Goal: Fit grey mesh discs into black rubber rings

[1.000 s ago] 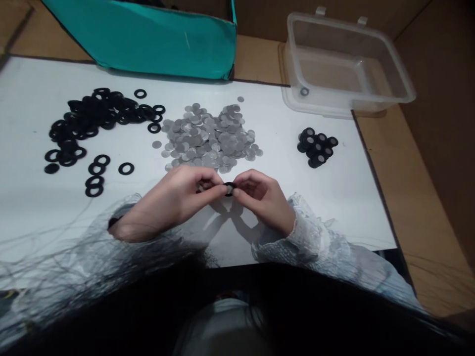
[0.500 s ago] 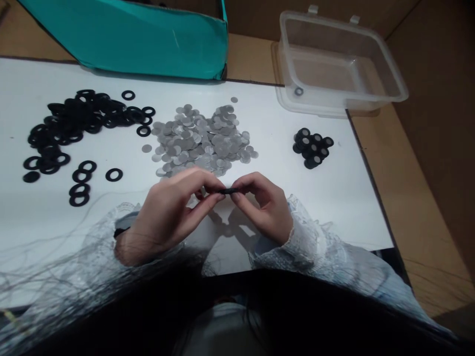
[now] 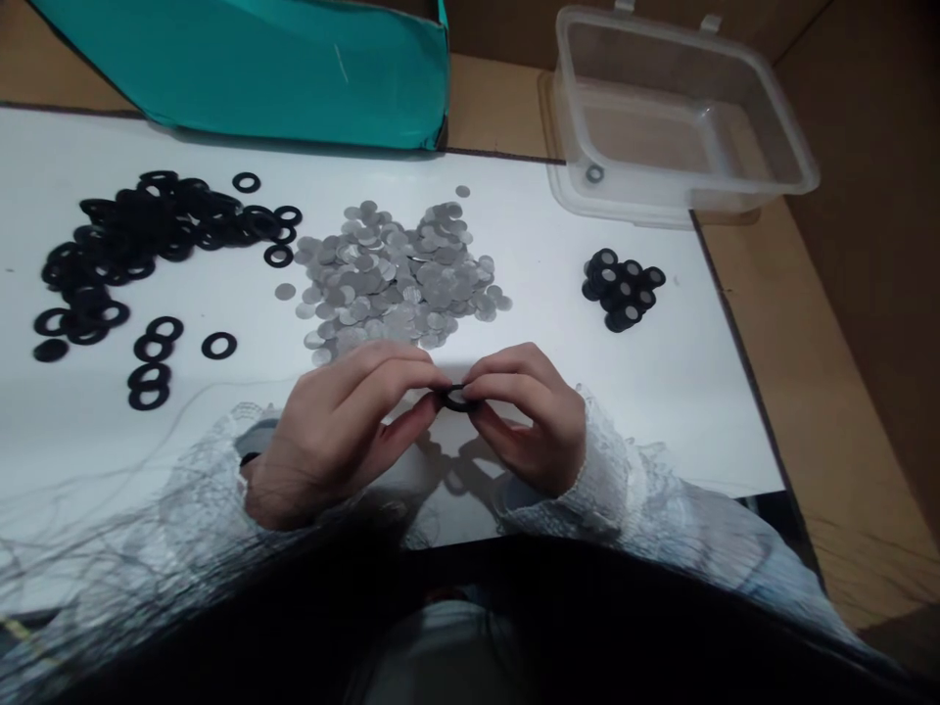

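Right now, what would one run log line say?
left hand: grips black ring | right hand: grips same ring | beyond: pile of grey discs

Tabletop (image 3: 646, 421): white, dark-edged, a small dark speck near its left side. Box (image 3: 294, 83): teal outside, brown edging along the upper rim, standing at the far edge of the tabletop, left of centre, its top cut off by the view. Tub (image 3: 797, 162): clear plastic, rectangular, open-topped, at the far right corner, partly over the tabletop and partly over the cardboard; two pale tabs (image 3: 710, 23) at its far rim. Clear sheet (image 3: 580, 203): flat, rounded corner, beneath the tub. Cardboard (image 3: 506, 117): brown, beyond the tabletop and along its right side. Brown panel (image 3: 873, 196): upright, far right.
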`<move>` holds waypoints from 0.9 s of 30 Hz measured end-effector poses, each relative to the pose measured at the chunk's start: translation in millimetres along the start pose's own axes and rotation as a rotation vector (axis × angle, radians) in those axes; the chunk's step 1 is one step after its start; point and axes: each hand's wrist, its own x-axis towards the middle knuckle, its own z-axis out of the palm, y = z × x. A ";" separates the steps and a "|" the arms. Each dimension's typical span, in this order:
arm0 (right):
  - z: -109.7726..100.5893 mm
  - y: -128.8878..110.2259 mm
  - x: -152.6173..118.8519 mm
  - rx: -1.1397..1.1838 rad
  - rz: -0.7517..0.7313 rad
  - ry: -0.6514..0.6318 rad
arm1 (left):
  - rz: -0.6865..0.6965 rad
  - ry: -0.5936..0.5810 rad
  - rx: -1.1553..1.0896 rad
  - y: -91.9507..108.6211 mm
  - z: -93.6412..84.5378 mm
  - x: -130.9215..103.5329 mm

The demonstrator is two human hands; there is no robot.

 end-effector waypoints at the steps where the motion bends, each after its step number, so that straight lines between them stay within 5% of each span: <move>1: 0.1 -0.1 -0.1 -0.001 -0.005 0.002 | -0.011 -0.002 -0.006 0.0 -0.2 0.4; 17: -4.1 -7.0 2.8 0.036 0.087 -0.104 | -0.111 -0.138 -0.179 -2.1 -0.1 5.0; 27: -3.8 -7.2 6.8 0.374 0.614 -0.138 | -0.368 -0.084 -0.366 4.7 7.6 4.2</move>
